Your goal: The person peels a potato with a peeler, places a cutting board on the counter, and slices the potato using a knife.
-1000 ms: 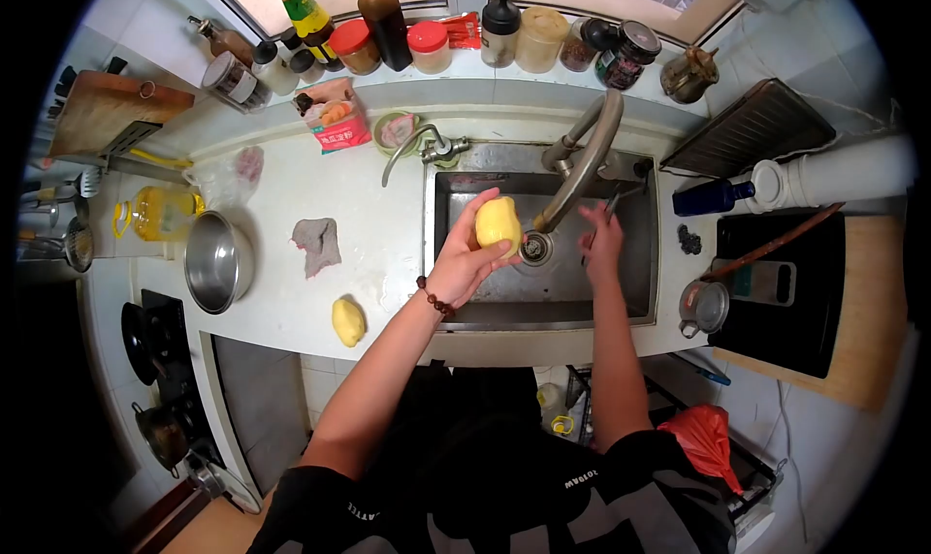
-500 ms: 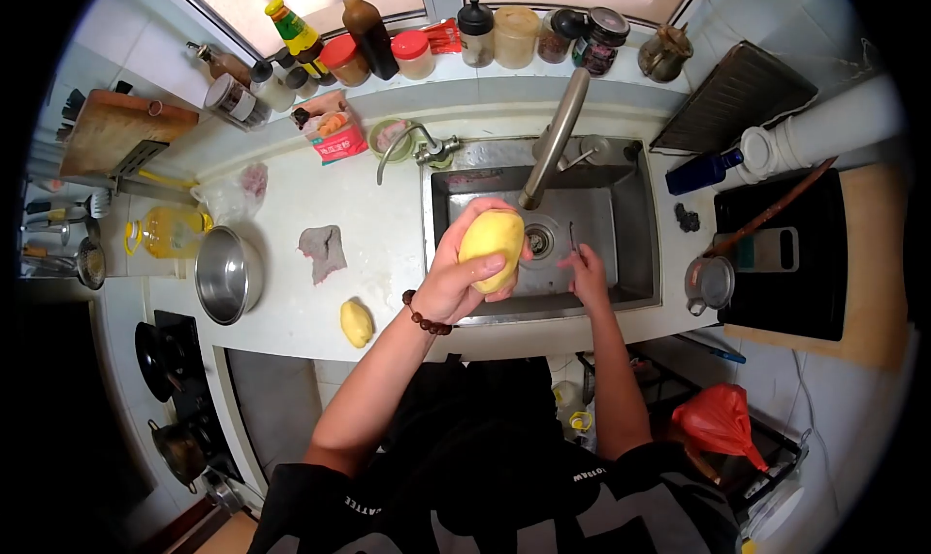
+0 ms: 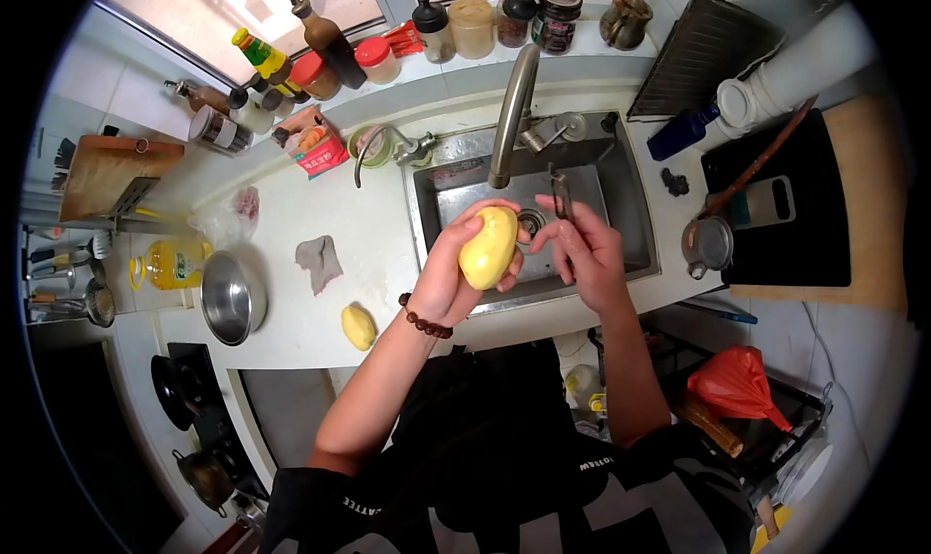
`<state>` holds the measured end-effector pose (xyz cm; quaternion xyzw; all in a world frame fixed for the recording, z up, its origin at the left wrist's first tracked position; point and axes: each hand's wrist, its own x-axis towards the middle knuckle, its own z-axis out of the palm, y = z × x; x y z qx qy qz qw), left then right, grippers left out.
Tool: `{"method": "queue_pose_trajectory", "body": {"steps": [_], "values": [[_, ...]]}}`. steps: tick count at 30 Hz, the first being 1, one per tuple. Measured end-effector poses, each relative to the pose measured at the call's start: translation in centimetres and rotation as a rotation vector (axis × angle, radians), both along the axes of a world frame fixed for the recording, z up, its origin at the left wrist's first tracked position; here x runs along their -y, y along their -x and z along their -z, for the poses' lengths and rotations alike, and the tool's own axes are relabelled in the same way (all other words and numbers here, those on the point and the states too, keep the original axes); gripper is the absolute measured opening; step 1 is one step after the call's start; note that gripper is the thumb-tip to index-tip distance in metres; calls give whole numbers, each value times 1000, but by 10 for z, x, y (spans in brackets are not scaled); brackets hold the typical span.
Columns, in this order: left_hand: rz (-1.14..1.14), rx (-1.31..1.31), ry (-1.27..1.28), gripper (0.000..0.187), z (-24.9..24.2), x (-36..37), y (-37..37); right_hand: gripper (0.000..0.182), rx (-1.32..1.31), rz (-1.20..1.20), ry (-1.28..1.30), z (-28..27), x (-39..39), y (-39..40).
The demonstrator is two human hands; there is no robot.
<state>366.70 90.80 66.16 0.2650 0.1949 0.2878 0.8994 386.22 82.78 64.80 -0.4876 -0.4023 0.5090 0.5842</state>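
My left hand (image 3: 454, 271) is wrapped round a peeled yellow potato (image 3: 489, 248) above the front edge of the sink (image 3: 635, 220). To its right, my right hand (image 3: 588, 253) holds a small metal peeler (image 3: 561, 193) between its fingers, blade end up, apart from the potato. Part of the peeler's grip is hidden by the fingers. A second yellow potato (image 3: 358, 328) lies on the counter near its front edge. The faucet (image 3: 511, 118) arches over the sink, just behind the held potato.
A grey cloth (image 3: 320, 262) and a steel bowl (image 3: 233, 298) are on the counter at the left. Bottles and jars line the windowsill (image 3: 398, 87). At the right are a metal cup (image 3: 708, 244) and a black board (image 3: 776, 205). A red bag (image 3: 737, 384) hangs low.
My right hand has risen with the peeler from over the sink and come nearer the potato. My left hand has turned the potato slightly. The whole view has shifted a little.
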Motion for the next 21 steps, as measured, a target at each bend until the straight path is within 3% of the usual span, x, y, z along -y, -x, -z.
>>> {"method": "queue_pose_trajectory", "body": {"steps": [5, 7, 9, 11, 14, 16, 21], "values": [[173, 268, 93, 47, 13, 1, 4, 35, 85, 25, -85, -27, 7, 13], [-40, -53, -304, 43, 4, 11, -4, 40, 151, 24, -128, -31, 8, 22], [-9, -59, -351, 41, 9, 14, 3, 58, 205, 47, -236, -32, 11, 29], [32, -95, -548, 42, 10, 12, 9, 53, 188, 59, -259, -29, 13, 30], [-22, -136, -609, 43, -2, 14, 9, 38, 246, 7, -344, -27, 17, 28], [-23, -155, -604, 44, -8, 15, 8, 25, 164, 70, -360, -31, 17, 33], [-21, -142, -479, 46, -1, 23, 6, 18, 94, 40, -240, -37, 24, 31]]}}
